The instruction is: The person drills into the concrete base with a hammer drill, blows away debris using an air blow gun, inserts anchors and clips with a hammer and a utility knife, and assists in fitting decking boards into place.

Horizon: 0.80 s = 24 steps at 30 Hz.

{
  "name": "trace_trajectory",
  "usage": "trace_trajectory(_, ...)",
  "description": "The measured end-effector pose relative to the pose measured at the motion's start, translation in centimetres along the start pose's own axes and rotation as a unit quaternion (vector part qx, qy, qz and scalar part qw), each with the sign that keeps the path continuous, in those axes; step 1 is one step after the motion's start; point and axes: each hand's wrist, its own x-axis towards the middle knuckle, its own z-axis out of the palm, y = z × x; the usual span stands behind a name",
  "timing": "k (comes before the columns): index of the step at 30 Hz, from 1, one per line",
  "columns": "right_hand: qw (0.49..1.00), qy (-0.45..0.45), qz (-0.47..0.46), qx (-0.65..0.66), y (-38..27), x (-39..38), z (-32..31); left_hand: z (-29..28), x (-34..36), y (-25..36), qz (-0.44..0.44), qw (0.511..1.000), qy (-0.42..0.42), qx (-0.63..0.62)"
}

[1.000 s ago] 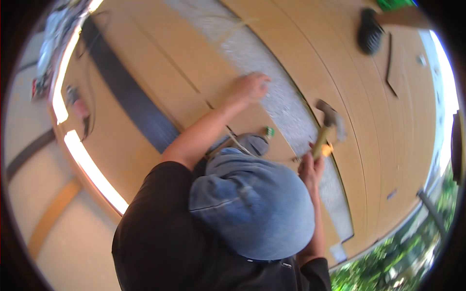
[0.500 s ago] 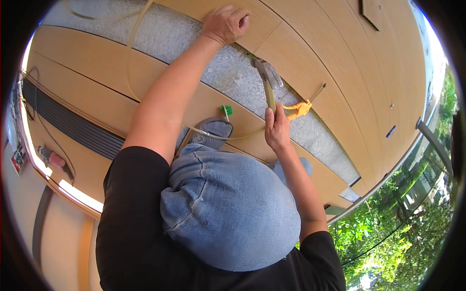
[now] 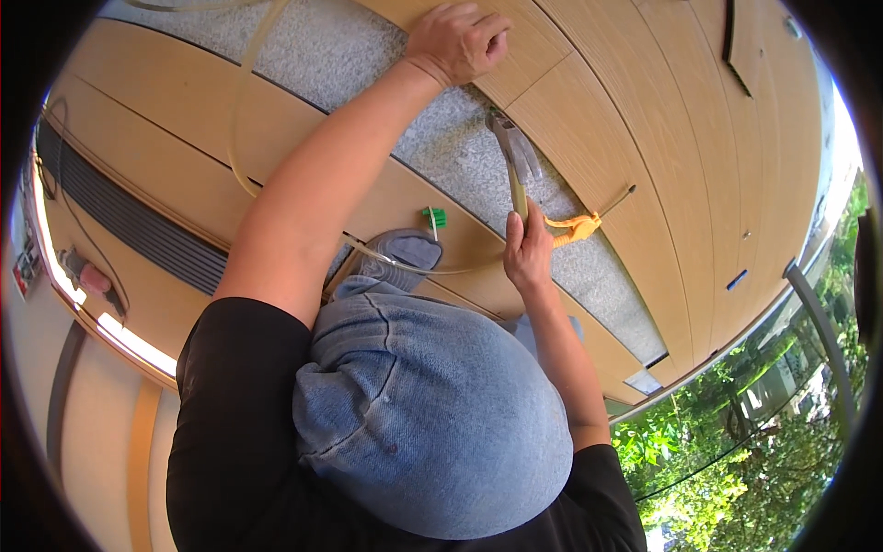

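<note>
My left hand (image 3: pixel 457 44) rests on a wood-look plank (image 3: pixel 538 109) at the upper middle, fingers curled; whatever is under them is hidden. My right hand (image 3: pixel 529 248) grips the yellow handle of a claw hammer (image 3: pixel 519 152), whose metal head lies at the seam between that plank and a speckled grey strip (image 3: pixel 423 130). Beside my right hand is a yellow-orange air-gun-like tool (image 3: pixel 577 227) with a thin nozzle. A small green plastic piece (image 3: pixel 435 219) sits near my grey-socked foot (image 3: pixel 409 247).
Clear hose (image 3: pixel 246 74) loops across the planks. At left are a dark ribbed board (image 3: pixel 129 202), a pink-and-dark power tool (image 3: pixel 95 276) and a cable. A loose board piece (image 3: pixel 739 51) and blue object (image 3: pixel 736 280) lie at right; greenery (image 3: pixel 708 460) shows beyond the edge.
Since a second ago my left hand has gone forward onto the plank and the hammer head has moved up-left to the seam. The view has turned; over the last half second it changes little.
</note>
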Motion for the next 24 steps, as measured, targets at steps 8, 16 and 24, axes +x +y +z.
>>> trace_trajectory(8, 0.996, 0.031, -0.084, -0.013, 1.6, 0.4, -0.1, -0.1, 0.3, 0.2, -0.011, 1.0, -0.021, 0.012)
trace_trajectory(16, 0.999, -0.021, -0.037, -0.014, 2.1, 0.4, -0.4, 0.1, 0.2, -0.1, 0.003, 1.0, -0.015, -0.002)
trace_trajectory(24, 0.998, -0.027, -0.046, -0.043, 2.2, -0.2, -1.1, -0.1, 0.1, 0.4, -0.015, 0.999, -0.034, 0.023)
